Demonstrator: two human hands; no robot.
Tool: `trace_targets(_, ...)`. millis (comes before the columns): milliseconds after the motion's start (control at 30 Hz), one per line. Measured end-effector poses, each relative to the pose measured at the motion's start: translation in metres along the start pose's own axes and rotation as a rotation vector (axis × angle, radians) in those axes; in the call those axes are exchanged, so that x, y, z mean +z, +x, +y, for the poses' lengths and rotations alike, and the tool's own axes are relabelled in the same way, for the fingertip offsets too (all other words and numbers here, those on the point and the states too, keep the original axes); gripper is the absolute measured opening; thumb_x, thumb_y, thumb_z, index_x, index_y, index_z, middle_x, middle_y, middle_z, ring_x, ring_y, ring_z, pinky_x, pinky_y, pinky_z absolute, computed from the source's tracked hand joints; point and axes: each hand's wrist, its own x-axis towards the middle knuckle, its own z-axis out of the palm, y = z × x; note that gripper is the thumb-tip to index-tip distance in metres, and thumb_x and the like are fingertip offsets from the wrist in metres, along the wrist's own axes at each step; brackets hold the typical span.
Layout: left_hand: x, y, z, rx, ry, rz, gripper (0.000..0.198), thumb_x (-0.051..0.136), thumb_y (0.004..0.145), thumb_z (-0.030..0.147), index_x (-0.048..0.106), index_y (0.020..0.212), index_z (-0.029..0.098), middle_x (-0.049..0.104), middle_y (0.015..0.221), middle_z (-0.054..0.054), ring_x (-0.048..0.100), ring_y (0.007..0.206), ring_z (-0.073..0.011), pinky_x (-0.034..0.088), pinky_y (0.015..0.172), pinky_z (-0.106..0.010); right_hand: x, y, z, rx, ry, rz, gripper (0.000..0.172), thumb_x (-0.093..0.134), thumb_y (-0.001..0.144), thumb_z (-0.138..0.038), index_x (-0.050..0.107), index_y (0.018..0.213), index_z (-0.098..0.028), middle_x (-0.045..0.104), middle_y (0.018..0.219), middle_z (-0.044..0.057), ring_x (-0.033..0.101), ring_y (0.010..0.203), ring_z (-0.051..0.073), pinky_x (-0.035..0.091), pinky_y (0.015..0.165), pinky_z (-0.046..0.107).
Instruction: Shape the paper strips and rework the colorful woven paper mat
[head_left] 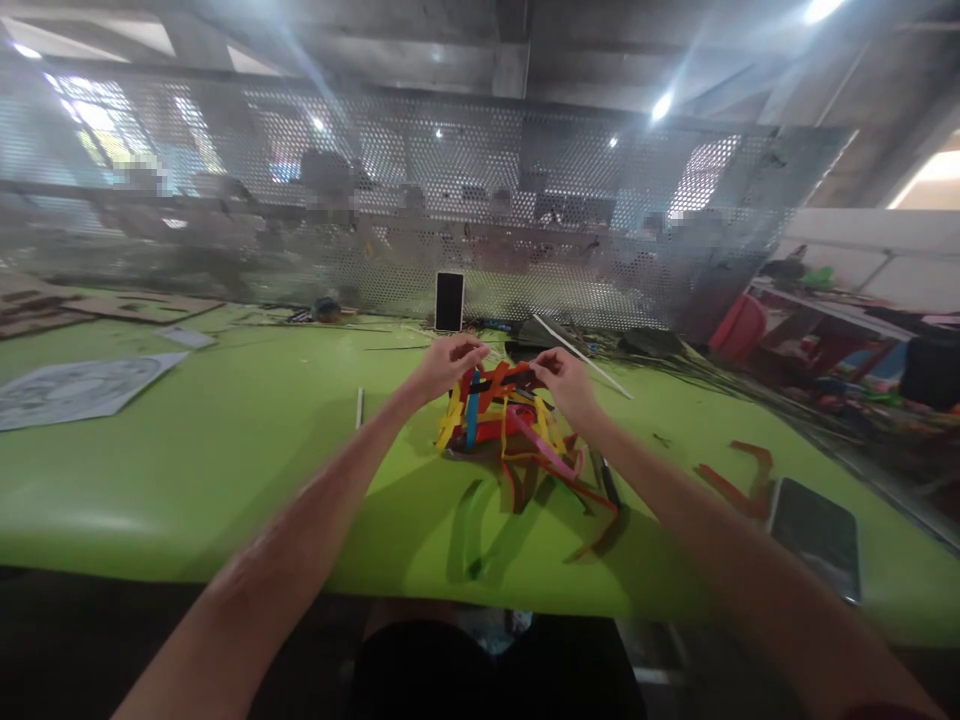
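A small frame-like piece wrapped in coloured strips (487,430) sits on the green table, with yellow, blue, red and orange bands around its bars. My left hand (448,366) is closed at its upper left corner, fingertips pressed together; what they hold is too blurred to make out. At the upper right, my right hand (564,380) pinches the end of an orange strip (499,380) lying along the top bar. A pink strip (551,452) and loose orange strips hang from the front. Green strips (472,525) lie nearer the table's front edge.
A phone (815,535) lies at the right beside loose orange-red strips (731,490). A dark-screened tablet (450,301) stands upright at the back, before a perforated metal screen (480,160). Printed paper (90,388) and cut cardboard (112,303) lie left. Blurred people sit beyond the screen.
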Motion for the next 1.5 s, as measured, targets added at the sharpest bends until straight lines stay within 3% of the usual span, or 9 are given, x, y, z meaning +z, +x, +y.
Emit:
trace_targets(133, -0.002, -0.003, -0.009, -0.079, -0.257, -0.001, 0.082, 0.089, 0.067, 0.044, 0.054, 0.135, 0.016, 0.066, 0.12, -0.015, 0.067, 0.1, -0.0211, 0.055, 0.083, -0.031, -0.004, 0.002, -0.003, 0.103, 0.198, 0.051, 0.029, 0.084, 0.065, -0.029, 0.06, 0.078, -0.02, 0.069, 0.076, 0.0, 0.068, 0.069, 0.016, 0.062, 0.079, 0.037)
trace_targets(233, 0.001, -0.007, -0.018, -0.232, -0.38, -0.043, 0.105, 0.093, 0.061, 0.04, 0.04, 0.149, 0.021, 0.065, 0.126, -0.017, 0.068, 0.106, -0.0242, 0.057, 0.085, -0.034, -0.008, 0.002, -0.006, 0.108, 0.275, 0.085, 0.025, 0.082, 0.064, -0.019, 0.061, 0.079, -0.019, 0.07, 0.081, 0.0, 0.07, 0.075, 0.015, 0.061, 0.086, 0.036)
trace_targets(467, 0.016, -0.012, -0.024, -0.428, -0.437, -0.13, 0.059, 0.096, 0.052, 0.038, 0.075, 0.1, 0.011, 0.076, 0.096, -0.01, 0.069, 0.076, -0.0186, 0.058, 0.074, -0.033, -0.012, 0.004, -0.005, 0.119, 0.277, -0.007, 0.029, 0.074, 0.066, -0.009, 0.072, 0.093, -0.02, 0.069, 0.088, 0.0, 0.07, 0.079, 0.014, 0.057, 0.094, 0.038)
trace_targets(667, 0.024, -0.013, -0.005, -0.322, -0.249, -0.222, 0.048, 0.094, 0.053, 0.042, 0.078, 0.087, 0.012, 0.075, 0.083, -0.006, 0.065, 0.072, -0.0164, 0.055, 0.072, -0.029, -0.001, -0.007, 0.005, 0.281, 0.199, -0.24, 0.031, 0.083, 0.064, -0.02, 0.077, 0.095, -0.018, 0.073, 0.086, 0.003, 0.066, 0.074, 0.015, 0.057, 0.084, 0.035)
trace_targets(967, 0.032, -0.011, -0.007, -0.243, -0.167, -0.193, 0.05, 0.088, 0.057, 0.055, 0.077, 0.083, 0.014, 0.073, 0.082, -0.003, 0.063, 0.076, -0.0169, 0.054, 0.081, -0.031, 0.002, -0.012, 0.001, -0.285, -0.276, -0.214, 0.014, 0.07, 0.082, -0.028, 0.077, 0.092, -0.02, 0.066, 0.11, 0.009, 0.065, 0.099, 0.02, 0.056, 0.078, 0.03)
trace_targets(1133, 0.026, -0.012, -0.004, -0.226, -0.086, -0.256, 0.048, 0.085, 0.06, 0.058, 0.076, 0.08, 0.015, 0.073, 0.08, -0.002, 0.063, 0.077, -0.0178, 0.054, 0.08, -0.03, 0.009, -0.019, -0.004, -0.381, -0.327, -0.285, 0.037, 0.063, 0.082, -0.012, 0.073, 0.115, -0.023, 0.069, 0.126, 0.007, 0.063, 0.118, 0.022, 0.051, 0.103, 0.038)
trace_targets(1267, 0.022, -0.012, -0.002, -0.163, -0.041, -0.287, 0.042, 0.081, 0.067, 0.057, 0.077, 0.082, 0.018, 0.074, 0.082, -0.002, 0.064, 0.08, -0.0187, 0.053, 0.08, -0.028, 0.013, -0.025, -0.005, -0.241, -0.258, -0.286, 0.051, 0.061, 0.078, -0.007, 0.07, 0.125, -0.025, 0.072, 0.123, 0.006, 0.065, 0.116, 0.023, 0.049, 0.109, 0.04)
trace_targets(1400, 0.019, -0.01, -0.005, -0.183, 0.061, -0.272, 0.04, 0.078, 0.071, 0.056, 0.078, 0.081, 0.017, 0.067, 0.069, -0.001, 0.056, 0.063, -0.015, 0.047, 0.061, -0.025, 0.011, -0.023, -0.009, -0.04, -0.001, -0.37, 0.076, 0.063, 0.072, -0.005, 0.056, 0.143, -0.031, 0.069, 0.131, 0.004, 0.066, 0.119, 0.022, 0.052, 0.104, 0.039)
trace_targets(1500, 0.018, -0.01, -0.003, -0.207, 0.087, -0.269, 0.038, 0.077, 0.072, 0.053, 0.076, 0.075, 0.016, 0.062, 0.062, 0.0, 0.05, 0.056, -0.013, 0.04, 0.054, -0.024, 0.011, -0.021, -0.012, -0.042, 0.006, -0.409, 0.071, 0.064, 0.071, -0.005, 0.062, 0.137, -0.03, 0.066, 0.138, 0.003, 0.062, 0.125, 0.022, 0.05, 0.107, 0.04)
